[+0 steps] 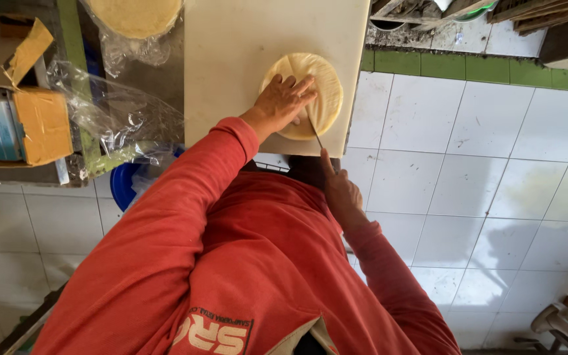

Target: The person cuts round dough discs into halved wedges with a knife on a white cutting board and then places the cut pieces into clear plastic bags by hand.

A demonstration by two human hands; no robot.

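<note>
A stack of round pale-yellow flat wrappers (320, 85) lies on a white cutting board (244, 52). My left hand (282, 100) presses flat on top of the stack, fingers spread. My right hand (338, 187) grips a knife (313, 130) by its handle, index finger stretched along it. The thin blade slants up into the near edge of the stack, just right of my left fingers. Both arms wear red sleeves.
A second round stack in clear plastic (136, 20) sits at the top left, with crumpled plastic wrap (116, 112) below it. An open cardboard box (34, 105) holds blue-white cartons. A blue bucket (123, 184) stands under the bench. White floor tiles (481, 164) spread to the right.
</note>
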